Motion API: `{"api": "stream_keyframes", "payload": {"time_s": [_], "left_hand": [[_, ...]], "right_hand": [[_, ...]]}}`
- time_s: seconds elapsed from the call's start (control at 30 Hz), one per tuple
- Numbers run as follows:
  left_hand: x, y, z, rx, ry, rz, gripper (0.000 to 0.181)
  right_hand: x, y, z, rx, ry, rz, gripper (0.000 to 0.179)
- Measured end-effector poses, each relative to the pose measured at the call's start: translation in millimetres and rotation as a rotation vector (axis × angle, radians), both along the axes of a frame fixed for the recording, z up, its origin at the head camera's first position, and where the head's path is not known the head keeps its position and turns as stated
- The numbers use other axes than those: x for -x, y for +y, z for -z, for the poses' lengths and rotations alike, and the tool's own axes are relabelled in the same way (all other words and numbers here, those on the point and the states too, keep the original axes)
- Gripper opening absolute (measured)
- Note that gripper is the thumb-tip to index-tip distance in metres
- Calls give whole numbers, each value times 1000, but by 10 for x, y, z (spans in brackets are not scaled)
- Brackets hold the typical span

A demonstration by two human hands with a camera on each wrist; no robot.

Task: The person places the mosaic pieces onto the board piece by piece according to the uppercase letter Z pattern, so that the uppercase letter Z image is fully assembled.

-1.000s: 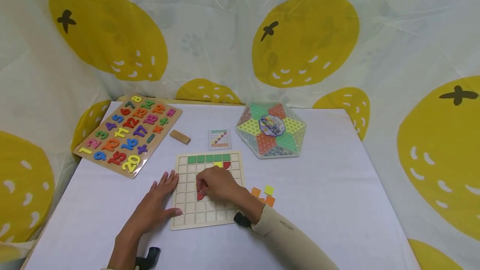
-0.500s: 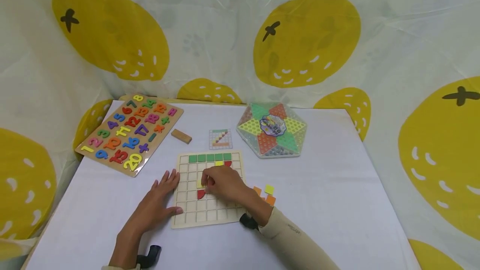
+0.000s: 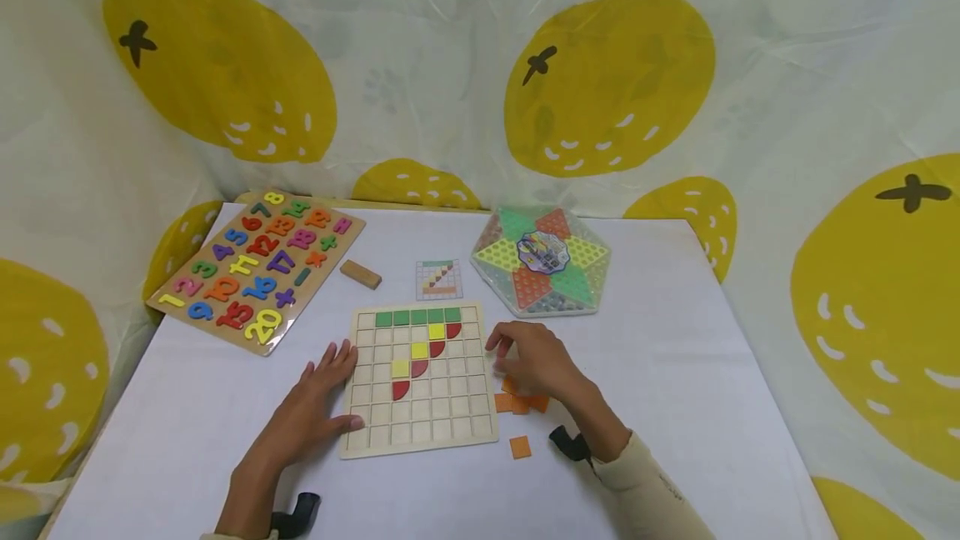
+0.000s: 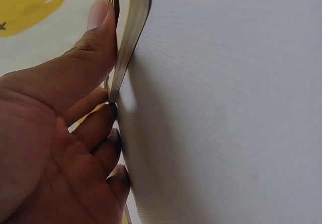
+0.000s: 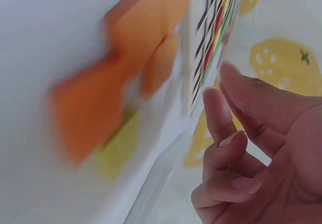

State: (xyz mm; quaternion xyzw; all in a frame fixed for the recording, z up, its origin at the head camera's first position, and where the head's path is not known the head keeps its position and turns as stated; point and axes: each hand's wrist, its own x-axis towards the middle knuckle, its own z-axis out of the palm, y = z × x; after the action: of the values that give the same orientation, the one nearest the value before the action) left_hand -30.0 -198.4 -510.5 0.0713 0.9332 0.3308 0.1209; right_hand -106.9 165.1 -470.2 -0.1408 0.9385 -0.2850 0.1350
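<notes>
A pale wooden grid board lies on the white table. It carries a row of green square tiles near the top, and yellow squares with red quarter-round tiles in a diagonal below. My left hand rests at the board's left edge, thumb on the rim and fingers spread. Off the right edge, my right hand hovers over loose orange tiles, its fingers loosely bent with nothing between them. A yellow tile, hidden by the hand in the head view, shows in the right wrist view.
Behind the board lies a small pattern card, with a wooden block to its left. A number puzzle board is at the back left, a hexagonal checkers set at the back right. One orange tile sits apart, nearer the front.
My right hand has lifted from the diagonal on the board and moved right, over the loose tiles. Yellow and red tiles it covered now show. My left hand has stayed put.
</notes>
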Motion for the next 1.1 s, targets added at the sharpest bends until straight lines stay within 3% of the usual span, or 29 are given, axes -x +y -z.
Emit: {"api": "stream_keyframes", "payload": {"time_s": [0.17, 0.4, 0.67, 1.1], "left_hand": [[0, 8, -5, 5, 5, -4, 112], [-6, 14, -27, 8, 2, -6, 111], [2, 22, -18, 15, -18, -10, 112], [3, 22, -23, 26, -23, -16, 113]], "right_hand": [[-29, 315, 6, -33, -26, 68, 24], [-84, 582, 58, -95, -63, 71, 31], [-78, 597, 151, -105, -88, 66, 28], [-58, 469, 119, -132, -112, 54, 25]]}}
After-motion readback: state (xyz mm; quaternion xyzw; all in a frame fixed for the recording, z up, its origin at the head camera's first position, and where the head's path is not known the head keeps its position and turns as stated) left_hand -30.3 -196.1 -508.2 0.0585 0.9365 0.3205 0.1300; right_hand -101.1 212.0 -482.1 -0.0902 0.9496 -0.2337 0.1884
